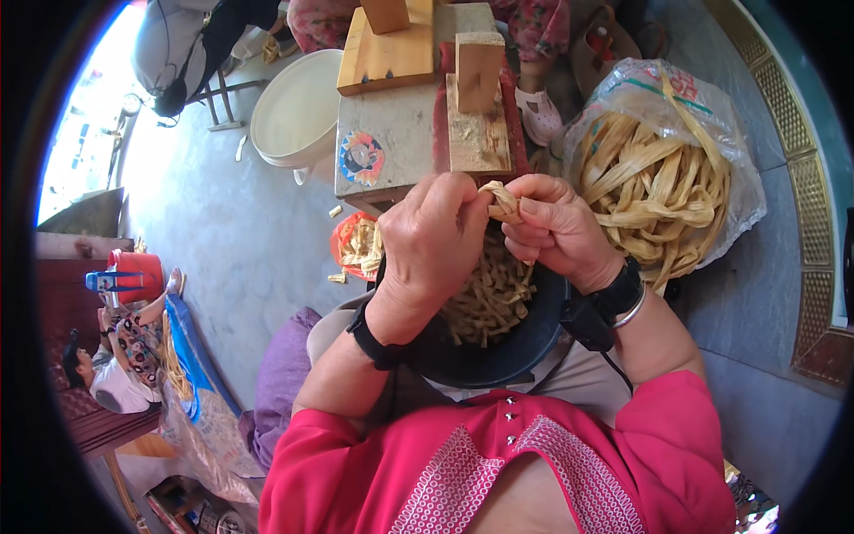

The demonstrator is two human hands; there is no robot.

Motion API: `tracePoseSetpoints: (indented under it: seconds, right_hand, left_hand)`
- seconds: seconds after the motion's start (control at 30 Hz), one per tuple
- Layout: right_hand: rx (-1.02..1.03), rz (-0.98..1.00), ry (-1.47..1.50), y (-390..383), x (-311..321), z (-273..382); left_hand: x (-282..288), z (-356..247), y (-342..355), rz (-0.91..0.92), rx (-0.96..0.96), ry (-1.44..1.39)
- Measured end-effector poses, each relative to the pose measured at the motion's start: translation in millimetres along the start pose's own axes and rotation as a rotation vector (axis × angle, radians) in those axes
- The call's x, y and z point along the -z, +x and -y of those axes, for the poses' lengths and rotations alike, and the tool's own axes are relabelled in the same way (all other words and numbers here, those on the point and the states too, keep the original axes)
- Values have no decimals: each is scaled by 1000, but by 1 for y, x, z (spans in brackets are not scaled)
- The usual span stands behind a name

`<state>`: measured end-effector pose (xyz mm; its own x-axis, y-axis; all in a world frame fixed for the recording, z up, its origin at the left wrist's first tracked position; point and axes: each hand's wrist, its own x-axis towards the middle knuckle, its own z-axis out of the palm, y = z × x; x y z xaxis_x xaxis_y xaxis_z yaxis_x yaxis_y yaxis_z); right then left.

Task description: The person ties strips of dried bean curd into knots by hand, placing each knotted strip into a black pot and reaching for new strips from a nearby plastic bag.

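Between my two hands is a short folded or knotted piece of pale tan strip (503, 201), perhaps dried plant fibre. My left hand (433, 231) is closed at its left end, the fingertips partly turned away. My right hand (560, 224) pinches the other end between thumb and fingers. Below them, on my lap, a dark round basin (543, 325) holds many small knotted tan pieces (489, 307). Just beyond my hands stands a wooden block (479, 133) with an upright post, resting on a red cloth.
At right, a clear plastic bag (743, 169) spills long tan strips (663, 191). A pale stone slab (396, 125) carries another wooden block (374, 58). Left of it stand a white bucket (294, 111) and a red bag (342, 245) of pieces. Another person (116, 378) sits far left.
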<state>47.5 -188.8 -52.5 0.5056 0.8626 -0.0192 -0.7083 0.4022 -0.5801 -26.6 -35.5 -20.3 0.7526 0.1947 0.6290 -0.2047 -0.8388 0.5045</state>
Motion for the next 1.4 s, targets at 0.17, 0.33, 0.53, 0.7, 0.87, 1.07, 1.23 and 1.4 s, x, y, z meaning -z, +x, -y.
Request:
tracePoseSetpoints:
  seconds: [0.17,0.33,0.53,0.7,0.87,1.07,1.23,1.4]
  right_hand:
    - [0,-43,-14,-2,1,2]
    - [34,-146,-197,-3,-7,4]
    - [265,-109,-830,1,-20,9]
    - [323,-56,-947,-3,-31,27]
    - [426,-24,-1237,-14,-20,47]
    - [177,-179,-996,-11,-12,40]
    - [132,-202,-1123,-8,-5,34]
    - [197,-134,-1077,0,-16,17]
  left_hand:
    - [6,-9,6,94,10,-213]
    - [6,-10,3,191,28,-127]
    - [14,2,13,559,648,-738]
    - [25,15,13,601,1104,-1750]
    - [27,16,6,692,873,-1740]
    - [31,27,23,739,544,-753]
    - [25,7,20,404,-18,-57]
    - [12,1,11,551,-142,-96]
